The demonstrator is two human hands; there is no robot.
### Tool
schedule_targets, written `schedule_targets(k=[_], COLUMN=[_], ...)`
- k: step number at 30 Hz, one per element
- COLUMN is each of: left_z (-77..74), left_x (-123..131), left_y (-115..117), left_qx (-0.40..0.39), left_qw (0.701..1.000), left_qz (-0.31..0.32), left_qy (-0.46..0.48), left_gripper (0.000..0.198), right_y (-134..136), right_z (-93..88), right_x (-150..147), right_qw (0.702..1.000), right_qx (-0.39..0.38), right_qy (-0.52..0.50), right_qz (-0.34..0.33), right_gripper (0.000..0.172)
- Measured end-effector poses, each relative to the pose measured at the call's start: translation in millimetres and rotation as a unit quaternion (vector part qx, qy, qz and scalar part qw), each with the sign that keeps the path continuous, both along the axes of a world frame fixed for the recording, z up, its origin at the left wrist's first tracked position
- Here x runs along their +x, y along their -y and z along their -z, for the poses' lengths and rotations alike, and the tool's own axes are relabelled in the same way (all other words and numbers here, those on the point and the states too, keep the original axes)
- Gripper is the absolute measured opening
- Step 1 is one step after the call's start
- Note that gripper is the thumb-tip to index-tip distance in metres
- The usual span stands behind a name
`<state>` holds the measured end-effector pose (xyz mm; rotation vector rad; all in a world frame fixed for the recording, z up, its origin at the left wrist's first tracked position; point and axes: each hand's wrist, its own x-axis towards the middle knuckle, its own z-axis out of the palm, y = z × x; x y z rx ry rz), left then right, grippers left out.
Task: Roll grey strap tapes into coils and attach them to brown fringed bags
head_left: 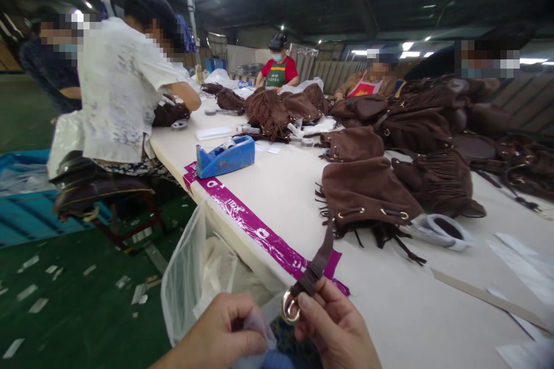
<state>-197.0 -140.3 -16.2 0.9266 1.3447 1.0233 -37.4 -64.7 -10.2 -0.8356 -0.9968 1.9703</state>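
My right hand [340, 326] pinches a dark brown strap [318, 262] close to its gold metal ring [290, 307]. The strap runs up over the table edge toward a brown fringed bag [367, 193] with gold eyelets, lying on the white table. To the left of the ring, my left hand [227, 323] is closed, thumb against fingers, on a piece of thin translucent plastic film [258, 323]. The two hands are apart, with the ring between them.
Purple printed tape [242, 219] lines the edge of the table [277, 196], with a blue tape dispenser [225, 155] at its far end. A clear plastic bag [186, 277] hangs below. More brown bags [415, 127] are piled rightward. Several people sit around, one in a white shirt [121, 81].
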Motion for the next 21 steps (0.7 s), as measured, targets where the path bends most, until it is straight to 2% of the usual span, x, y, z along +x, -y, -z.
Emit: schedule_targets(k=[3,6,16,21], left_z=[3.8,5.1,1.6,-1.7], left_x=[1,6,15,20], left_y=[1,-4,-11,-14], left_qx=[-0.054,-0.075,-0.079,-0.091], left_qw=[0.998,0.995,0.995,0.990], left_qz=[-0.042,-0.054,-0.030,-0.024], left_qy=[0.014,0.020,0.061,0.107], left_gripper=[0.008,0.011,0.007,0.011], right_y=[0,1,0,-1], right_z=[-4.9,-3.1,12.3,16.8], right_x=[0,1,2,0], right_qw=[1.000,0.999,0.997,0.997], right_qx=[0.010,0.035,0.045,0.053], right_qy=[0.016,0.035,0.068,0.063], right_qz=[-0.008,-0.008,0.005,-0.001], right_gripper=[0.032,0.032,0.036,0.035])
